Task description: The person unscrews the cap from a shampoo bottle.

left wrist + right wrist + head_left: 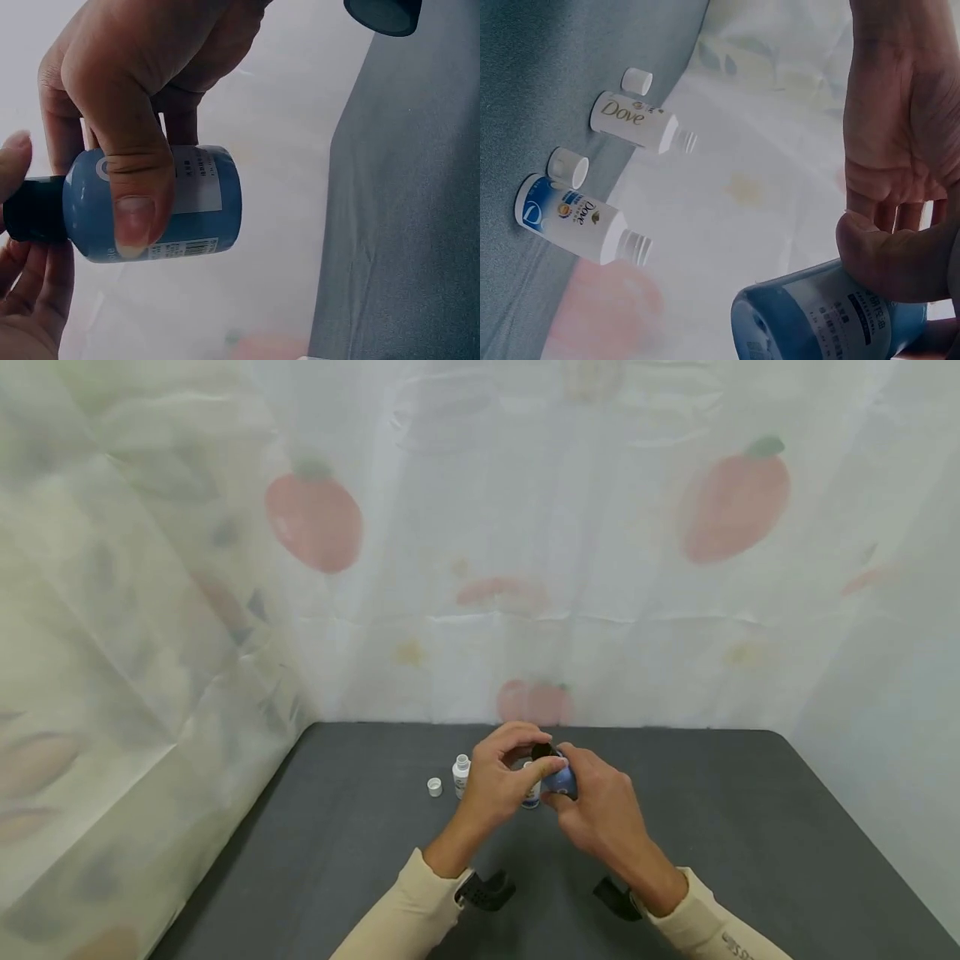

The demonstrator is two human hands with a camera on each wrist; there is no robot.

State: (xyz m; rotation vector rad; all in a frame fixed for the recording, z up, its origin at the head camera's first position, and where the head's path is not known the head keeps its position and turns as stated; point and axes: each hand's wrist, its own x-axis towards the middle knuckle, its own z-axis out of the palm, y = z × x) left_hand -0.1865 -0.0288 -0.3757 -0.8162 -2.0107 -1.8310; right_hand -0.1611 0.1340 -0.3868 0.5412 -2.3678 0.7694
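Observation:
My right hand grips the body of a blue bottle with a white printed label. The fingers and thumb of my left hand are around its black cap. In the head view the bottle is raised over the table, cap end up. Whether the cap is loose cannot be told. Behind the hands stand two white Dove bottles with bare threaded necks: a plain one and one with a blue lower label. Each has a white cap beside it, one near the plain bottle, the other near the blue-labelled one.
The dark grey table has rounded far corners. A pale curtain with fruit prints hangs behind it and along the left side. Black devices are strapped to the left wrist and the right wrist.

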